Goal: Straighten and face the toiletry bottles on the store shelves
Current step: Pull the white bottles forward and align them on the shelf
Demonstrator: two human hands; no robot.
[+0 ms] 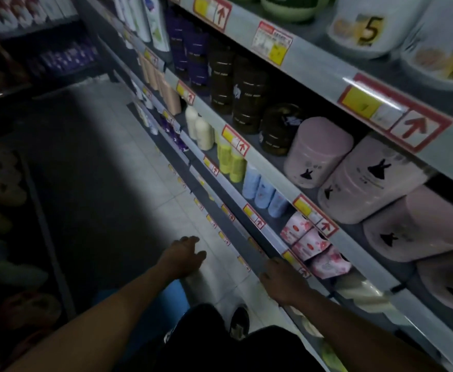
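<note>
While the left hand (183, 257) hangs loosely spread over the floor (128, 167), the right hand (280, 281) rests fingers-down on a shelf edge (249, 242).

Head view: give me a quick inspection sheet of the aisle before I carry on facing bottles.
Surface: tiered metal shelves with red and yellow price tags along the edges; pale tiled floor below.
Job's things: yellow bottles, blue bottles and cream bottles stand in rows on the middle shelf; dark bottles and pink bottles lean on the shelf above.
Clutter: pink floral packs beside the blue bottles.
Grippers: left hand open over the floor, holding nothing; right hand rests on the shelf edge, grip unclear.
Cables: nothing seen.
Surroundings: dim aisle; slippers on the opposite rack, blurred.
</note>
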